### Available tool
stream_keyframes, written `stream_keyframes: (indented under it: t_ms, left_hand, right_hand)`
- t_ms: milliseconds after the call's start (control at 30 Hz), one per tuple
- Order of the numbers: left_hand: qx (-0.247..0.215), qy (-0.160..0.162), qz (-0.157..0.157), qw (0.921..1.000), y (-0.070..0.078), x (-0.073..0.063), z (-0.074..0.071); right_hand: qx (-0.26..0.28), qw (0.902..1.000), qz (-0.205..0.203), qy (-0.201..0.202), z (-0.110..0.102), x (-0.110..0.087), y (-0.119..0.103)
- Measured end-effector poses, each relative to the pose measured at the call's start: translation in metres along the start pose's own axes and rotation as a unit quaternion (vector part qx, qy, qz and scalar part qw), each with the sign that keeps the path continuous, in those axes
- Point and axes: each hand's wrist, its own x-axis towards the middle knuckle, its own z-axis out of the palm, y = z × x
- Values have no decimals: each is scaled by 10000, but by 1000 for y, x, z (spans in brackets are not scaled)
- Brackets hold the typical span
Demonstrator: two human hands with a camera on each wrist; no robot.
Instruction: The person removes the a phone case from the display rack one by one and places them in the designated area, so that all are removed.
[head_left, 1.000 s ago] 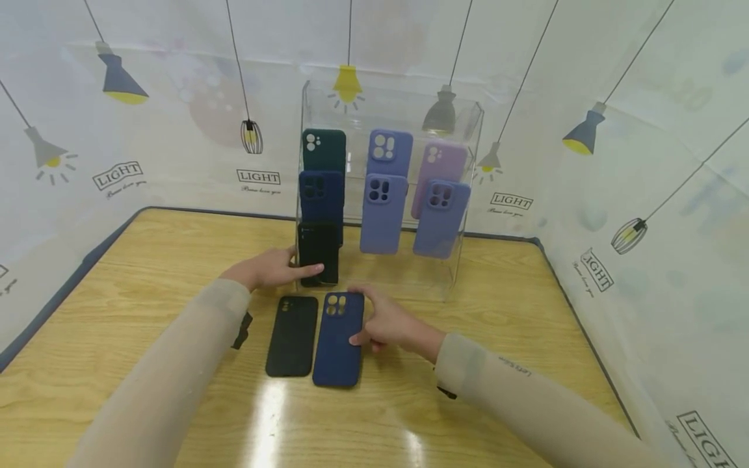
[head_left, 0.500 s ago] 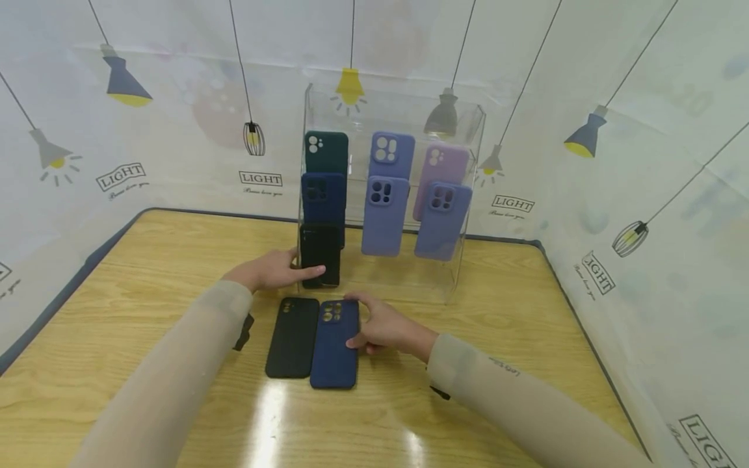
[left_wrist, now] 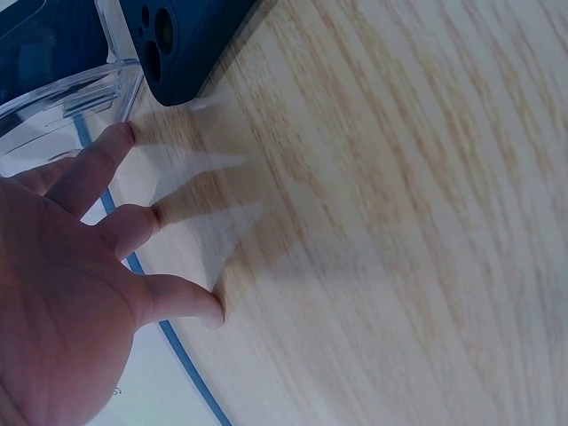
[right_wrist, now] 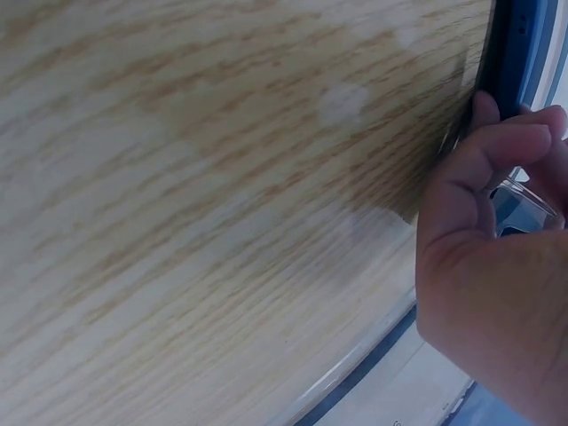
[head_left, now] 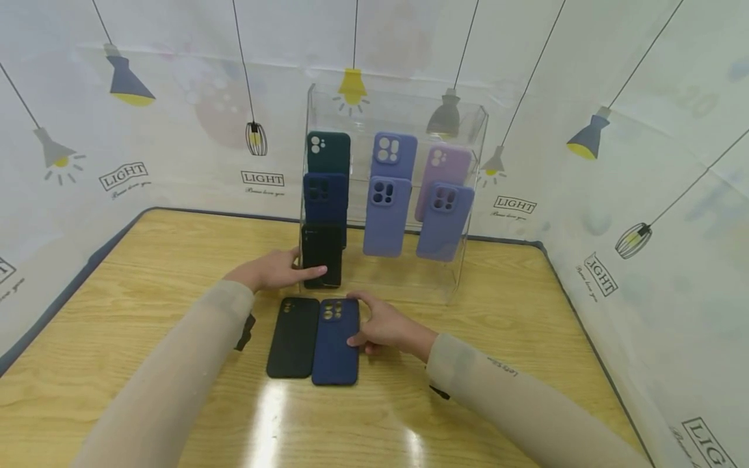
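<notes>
Now I see right hand [head_left: 383,324] pinching blue case [head_left: 335,348], its 9 o'clock gap to black case [head_left: 294,339] closed; left hand [head_left: 274,269] splayed.

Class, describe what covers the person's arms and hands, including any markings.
The left sleeve and right sleeve are long and beige, with a faint greyish patch near each cuff. Small dark lettering runs along the right one, too small to read surely. A small black piece shows at each cuff's underside. The left hand and right hand wear no gloves.
</notes>
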Motion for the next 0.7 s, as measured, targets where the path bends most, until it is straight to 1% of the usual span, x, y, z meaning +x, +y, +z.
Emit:
stream_keyframes:
  t_ms: [200, 700]
  left_hand:
    - [32, -25, -22, 10000, -1, 0, 0]
    - [25, 7, -8, 10000, -1, 1, 0]
  right_hand:
    - [27, 10000, 24, 67, -1, 3, 1]
    - [-234, 9995, -71, 220, -1, 4, 2]
